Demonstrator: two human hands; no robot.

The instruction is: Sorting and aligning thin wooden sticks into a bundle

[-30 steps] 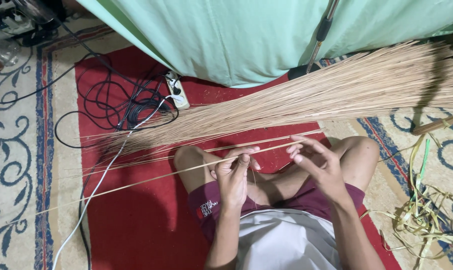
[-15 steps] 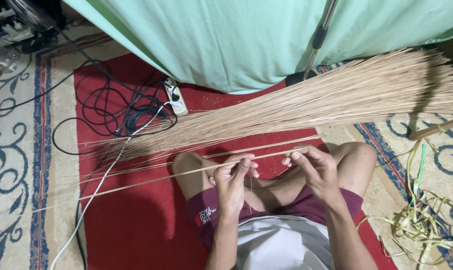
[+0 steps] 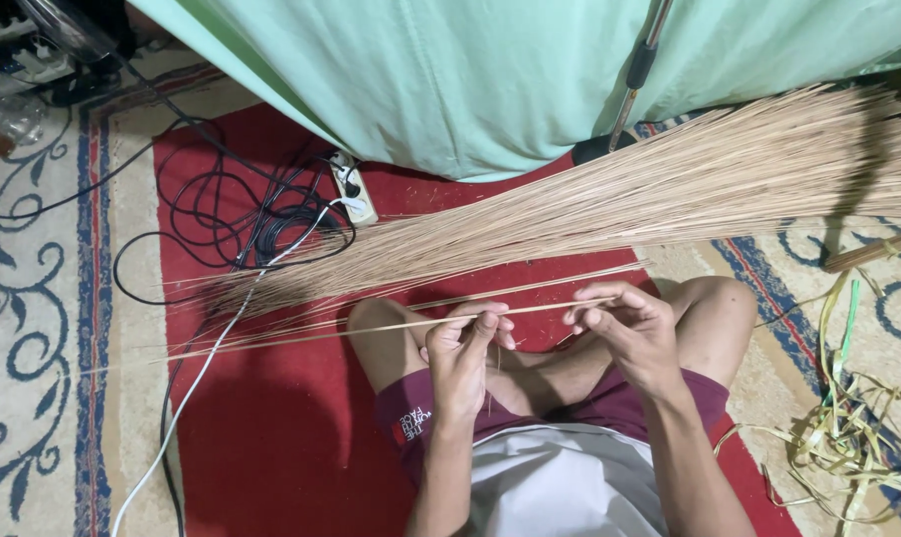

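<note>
1. closest in: the left hand (image 3: 465, 350) pinches a thin pale stick (image 3: 371, 328) between thumb and fingertips, over the crossed legs.
2. just to its right, the right hand (image 3: 624, 328) has its fingertips pressed on the same stick's near end, fingers curled in.
3. the stick runs from the right hand, through the left, and well out past it, low over the red mat (image 3: 261, 438).
4. looks like the step is working one single stick; the next move, i'd judge, calls for a steady two-handed pinch, since the stick is thin and springy.
5. just beyond both hands lies the big sheaf of sticks (image 3: 689, 189), fanned wide far to the right.
6. right of the right hand, loose yellow-green strips (image 3: 848, 428) on the floor.
7. beyond the left hand, a white power strip (image 3: 354, 189) with black cables.
8. no container in view.
</note>
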